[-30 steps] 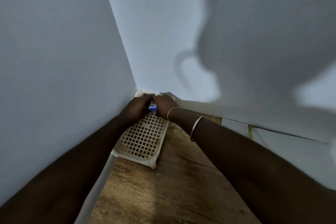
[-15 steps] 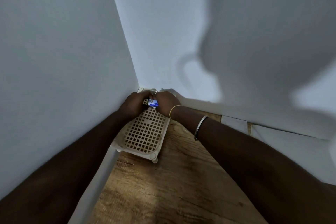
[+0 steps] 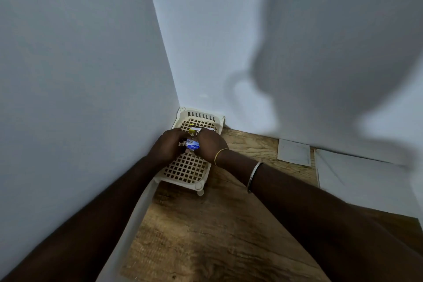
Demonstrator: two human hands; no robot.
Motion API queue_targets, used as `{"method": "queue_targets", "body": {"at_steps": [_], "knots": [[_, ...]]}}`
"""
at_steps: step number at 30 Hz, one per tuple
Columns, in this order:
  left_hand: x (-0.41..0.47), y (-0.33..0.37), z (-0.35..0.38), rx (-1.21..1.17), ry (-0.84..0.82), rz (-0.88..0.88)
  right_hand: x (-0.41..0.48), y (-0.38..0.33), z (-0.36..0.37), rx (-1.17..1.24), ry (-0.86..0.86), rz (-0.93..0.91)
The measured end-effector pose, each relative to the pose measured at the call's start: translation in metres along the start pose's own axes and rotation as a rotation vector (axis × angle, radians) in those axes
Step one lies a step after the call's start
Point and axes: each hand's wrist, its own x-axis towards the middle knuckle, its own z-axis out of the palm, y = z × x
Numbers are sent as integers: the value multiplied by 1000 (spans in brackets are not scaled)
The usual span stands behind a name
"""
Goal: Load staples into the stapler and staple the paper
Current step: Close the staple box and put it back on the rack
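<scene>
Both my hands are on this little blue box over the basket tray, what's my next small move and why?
Probably work the small blue box open and draw out a staple strip. The left hand and right hand both pinch it above the lattice tray, and the paper lies untouched by the wall, so loading seems not yet done.

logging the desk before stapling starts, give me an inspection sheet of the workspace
surface: wooden tabletop
job's things: blue-and-white box held over the lattice tray; paper sheets by the wall; stapler not made out
clutter: yellow-and-white item in the tray, too small to identify
grippers: left hand and right hand both grip the box
cables: nothing seen
surroundings: white walls meeting in a corner behind the tray
</scene>
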Motion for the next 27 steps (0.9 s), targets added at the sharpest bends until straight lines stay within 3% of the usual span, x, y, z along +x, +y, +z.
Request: {"method": "queue_targets", "body": {"at_steps": [27], "knots": [[-20, 0, 14, 13, -68, -92, -6, -6, 17, 50, -90, 44]]}}
